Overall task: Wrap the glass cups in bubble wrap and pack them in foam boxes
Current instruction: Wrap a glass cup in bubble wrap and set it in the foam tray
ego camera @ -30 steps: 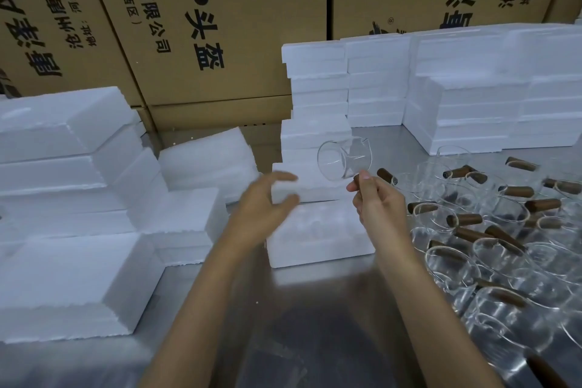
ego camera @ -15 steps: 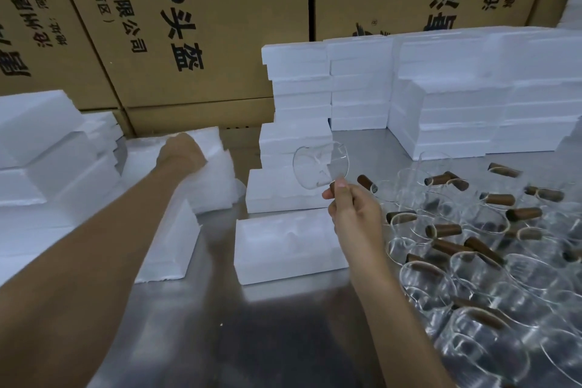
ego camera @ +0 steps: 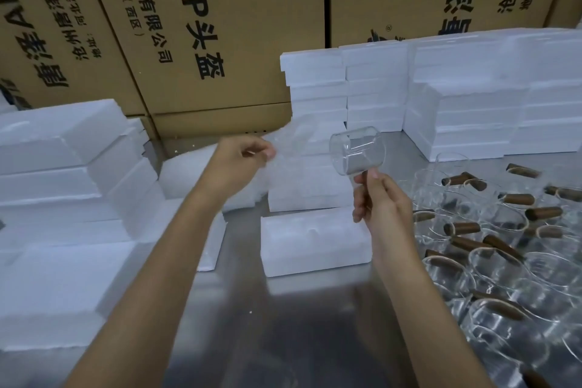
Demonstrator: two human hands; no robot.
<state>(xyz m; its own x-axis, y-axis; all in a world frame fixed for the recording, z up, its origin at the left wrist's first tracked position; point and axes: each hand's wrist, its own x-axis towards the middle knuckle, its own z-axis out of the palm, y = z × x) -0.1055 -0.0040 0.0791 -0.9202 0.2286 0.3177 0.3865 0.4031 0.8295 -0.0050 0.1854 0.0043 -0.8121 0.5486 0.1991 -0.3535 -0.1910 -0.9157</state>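
1. Cup (ego camera: 357, 151) is lying on its side in the air above the open foam box (ego camera: 315, 241), the right hand (ego camera: 382, 208) clenching its handle so the body stays free for wrapping.
2. Left hand (ego camera: 241, 161) is pinching a bubble wrap sheet (ego camera: 296, 142), probably bringing it to the cup.
3. Steel table (ego camera: 274, 334) is carrying foam stacks (ego camera: 466, 98) and more cups (ego camera: 504, 261); cartons (ego camera: 195, 25) are standing behind.

Your left hand (ego camera: 239, 161) is raised with thumb and fingers pinched together; your right hand (ego camera: 382, 208) is curled tight, thumb up.
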